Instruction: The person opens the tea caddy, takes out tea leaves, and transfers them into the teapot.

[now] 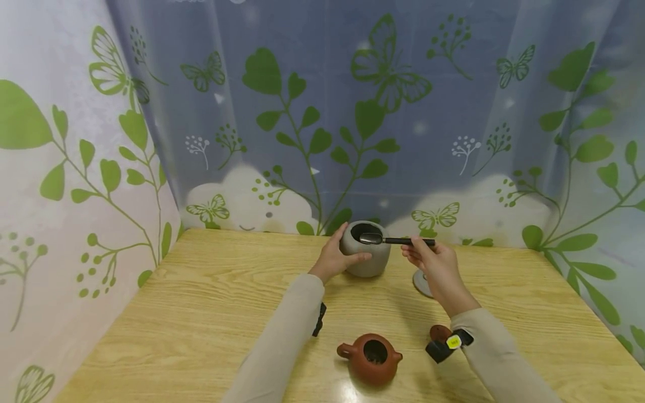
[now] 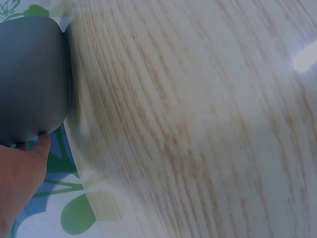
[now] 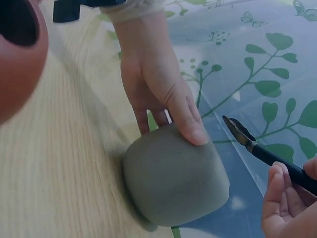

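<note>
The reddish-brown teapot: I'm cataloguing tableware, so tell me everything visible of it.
The teapot is squat, round and reddish-brown, apparently clay. It stands upright, lidless, on the wood-grain table, its handle to the left and short spout to the right in the head view. Only the table is seen touching it. What lies inside its dark opening is unclear.

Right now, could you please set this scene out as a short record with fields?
Hands: left hand grips gray jar; right hand holds black-handled spoon
Spoon position: bowl overlapping the jar's open top in the head view
Teapot: reddish-brown, uncovered, on the table
Gray lid: on the table, partly behind right hand
Backdrop: leaf-and-butterfly curtain
</note>
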`<state>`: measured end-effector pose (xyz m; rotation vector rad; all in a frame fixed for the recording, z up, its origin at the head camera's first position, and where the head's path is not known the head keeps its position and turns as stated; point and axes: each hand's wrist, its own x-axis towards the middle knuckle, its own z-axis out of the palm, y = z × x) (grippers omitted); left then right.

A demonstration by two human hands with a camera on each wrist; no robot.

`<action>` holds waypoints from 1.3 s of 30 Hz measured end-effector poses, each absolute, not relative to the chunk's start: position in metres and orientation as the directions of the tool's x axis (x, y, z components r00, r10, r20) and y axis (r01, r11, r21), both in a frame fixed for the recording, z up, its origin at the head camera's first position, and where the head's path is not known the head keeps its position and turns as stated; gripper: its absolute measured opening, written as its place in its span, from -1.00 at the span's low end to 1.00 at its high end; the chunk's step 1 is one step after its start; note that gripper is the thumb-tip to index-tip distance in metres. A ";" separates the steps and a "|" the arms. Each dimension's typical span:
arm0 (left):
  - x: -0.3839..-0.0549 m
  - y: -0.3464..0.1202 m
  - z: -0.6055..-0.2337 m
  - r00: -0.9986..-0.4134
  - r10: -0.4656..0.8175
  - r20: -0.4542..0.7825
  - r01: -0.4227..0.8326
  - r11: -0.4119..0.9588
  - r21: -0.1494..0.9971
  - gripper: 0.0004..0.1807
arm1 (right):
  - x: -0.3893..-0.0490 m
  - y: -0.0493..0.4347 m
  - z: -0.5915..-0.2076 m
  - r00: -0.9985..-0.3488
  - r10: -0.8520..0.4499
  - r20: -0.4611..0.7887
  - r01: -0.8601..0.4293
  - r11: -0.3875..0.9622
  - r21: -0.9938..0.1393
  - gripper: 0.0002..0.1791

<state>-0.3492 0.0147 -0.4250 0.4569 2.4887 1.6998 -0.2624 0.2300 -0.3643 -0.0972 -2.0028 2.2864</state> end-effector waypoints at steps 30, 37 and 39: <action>-0.346 0.014 -0.422 -0.950 0.293 0.111 0.209 0.329 0.921 0.12 | -0.324 0.206 -0.381 -0.889 -0.030 0.457 -0.329 0.737 -0.591 -0.74; -0.343 0.013 -0.420 -0.948 0.296 0.117 0.215 0.326 0.921 0.16 | -0.326 0.203 -0.379 -0.893 -0.085 0.442 -0.337 0.777 -0.532 -0.75; -0.343 0.013 -0.420 -0.947 0.298 0.118 0.217 0.328 0.919 0.17 | -0.326 0.203 -0.377 -0.904 -0.095 0.418 -0.329 0.777 -0.536 -0.74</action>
